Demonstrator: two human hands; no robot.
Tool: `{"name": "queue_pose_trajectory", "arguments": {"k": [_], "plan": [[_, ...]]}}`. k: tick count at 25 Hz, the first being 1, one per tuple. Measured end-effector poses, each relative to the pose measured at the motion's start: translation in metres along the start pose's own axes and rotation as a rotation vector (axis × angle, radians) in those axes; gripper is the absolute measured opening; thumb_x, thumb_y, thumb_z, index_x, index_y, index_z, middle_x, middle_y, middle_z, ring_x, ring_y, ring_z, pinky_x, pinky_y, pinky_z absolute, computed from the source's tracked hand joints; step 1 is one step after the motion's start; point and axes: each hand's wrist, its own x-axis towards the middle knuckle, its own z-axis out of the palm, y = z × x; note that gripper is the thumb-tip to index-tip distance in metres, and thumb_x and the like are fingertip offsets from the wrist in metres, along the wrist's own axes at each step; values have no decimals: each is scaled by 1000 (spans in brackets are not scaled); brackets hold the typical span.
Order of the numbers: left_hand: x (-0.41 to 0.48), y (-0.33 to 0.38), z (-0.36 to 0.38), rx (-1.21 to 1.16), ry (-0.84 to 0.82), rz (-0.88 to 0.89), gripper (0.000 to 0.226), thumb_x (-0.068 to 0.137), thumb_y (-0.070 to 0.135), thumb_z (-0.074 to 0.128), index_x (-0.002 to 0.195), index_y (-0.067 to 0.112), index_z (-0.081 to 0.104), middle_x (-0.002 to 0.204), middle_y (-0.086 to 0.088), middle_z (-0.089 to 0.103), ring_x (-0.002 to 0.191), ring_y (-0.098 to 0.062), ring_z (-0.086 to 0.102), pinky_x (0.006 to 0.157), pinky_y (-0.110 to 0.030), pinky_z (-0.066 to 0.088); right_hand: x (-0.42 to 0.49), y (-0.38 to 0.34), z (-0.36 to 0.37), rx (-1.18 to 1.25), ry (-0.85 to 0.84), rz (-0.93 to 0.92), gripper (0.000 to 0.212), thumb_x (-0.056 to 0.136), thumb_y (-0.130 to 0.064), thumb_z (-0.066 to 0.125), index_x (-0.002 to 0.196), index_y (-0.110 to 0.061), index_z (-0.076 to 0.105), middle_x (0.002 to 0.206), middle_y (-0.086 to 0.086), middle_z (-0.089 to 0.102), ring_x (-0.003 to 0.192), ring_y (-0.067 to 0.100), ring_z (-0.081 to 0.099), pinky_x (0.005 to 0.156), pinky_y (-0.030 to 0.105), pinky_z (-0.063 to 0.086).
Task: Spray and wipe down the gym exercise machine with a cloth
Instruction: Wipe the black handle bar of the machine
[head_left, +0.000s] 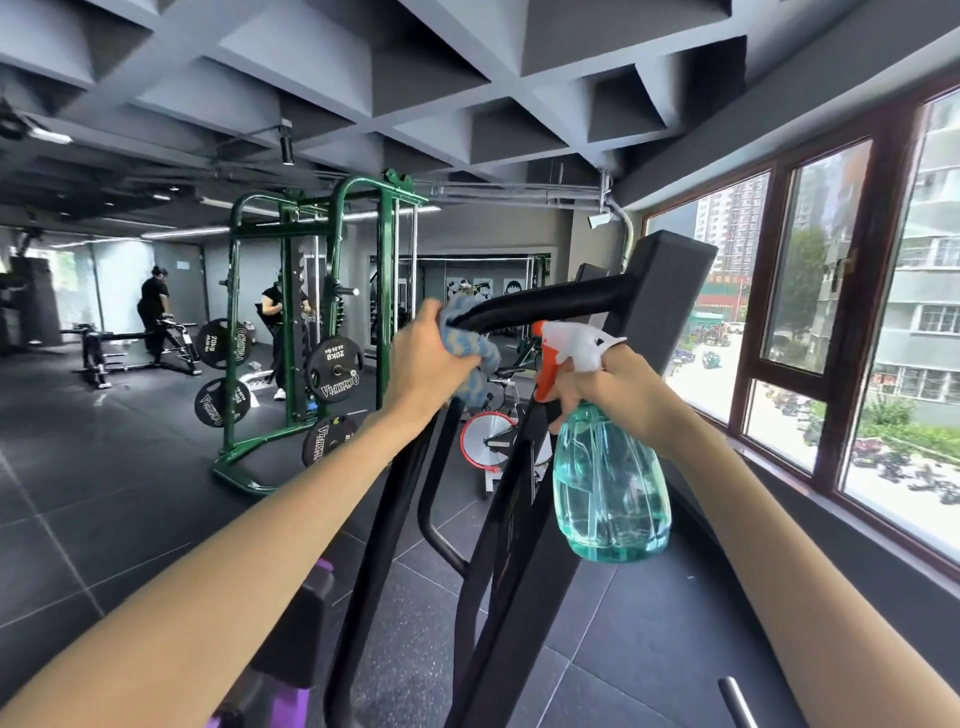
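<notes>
A black exercise machine (670, 291) rises in front of me, with a curved black handlebar (545, 301) sticking out to the left. My left hand (426, 358) grips a blue and white cloth (470, 348) wrapped round the end of that handlebar. My right hand (618, 395) holds a teal spray bottle (608, 488) by its neck, just right of the upright. The bottle's white and orange trigger head (571, 348) points left toward the cloth. A little liquid sits in the bottle's bottom.
A green power rack (332, 322) with black weight plates stands to the left. A white spin bike (493, 436) sits behind the machine. Two people stand at the far left near a bench. Large windows (831, 338) line the right wall. The floor is dark rubber tile.
</notes>
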Motion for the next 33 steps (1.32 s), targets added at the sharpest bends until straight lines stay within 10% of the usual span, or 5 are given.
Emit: {"name": "queue_pose_trajectory", "arguments": {"k": [7, 10, 25, 29, 33], "plan": [[-3, 0, 9, 4, 105, -22, 36, 73, 14, 77, 105, 7, 62, 84, -3, 69, 76, -18, 66, 68, -30, 53, -3, 12, 10, -135, 19, 48, 55, 40, -43, 54, 78, -4, 63, 68, 17, 60, 63, 30, 49, 68, 44, 49], [-14, -11, 11, -26, 118, -126, 31, 74, 15, 75, 100, 8, 62, 85, -3, 69, 79, -21, 66, 73, -33, 54, -13, 10, 15, -167, 12, 93, 22, 55, -28, 65, 44, -13, 53, 42, -6, 39, 48, 18, 34, 48, 27, 30], [-91, -70, 12, -97, 96, -318, 28, 72, 5, 72, 97, 14, 63, 74, 4, 64, 68, -10, 59, 71, -24, 47, -29, 10, 49, -249, -94, 65, 22, 72, -17, 63, 84, -36, 63, 71, 2, 58, 73, 28, 49, 64, 30, 44], [-108, -87, 13, -139, 72, -384, 28, 70, 8, 70, 98, 12, 64, 78, -2, 68, 70, -12, 62, 73, -24, 50, -34, 7, 48, -249, -74, 74, 45, 74, -14, 65, 52, -35, 33, 56, -10, 37, 56, 15, 34, 51, 23, 26], [-133, -104, 11, -102, 46, -451, 30, 73, 2, 71, 98, 15, 62, 82, -3, 70, 80, -17, 66, 82, -31, 54, -31, 11, 51, -245, -43, 148, 33, 70, -17, 67, 46, -29, 47, 57, -4, 42, 54, 15, 37, 49, 26, 29]]}}
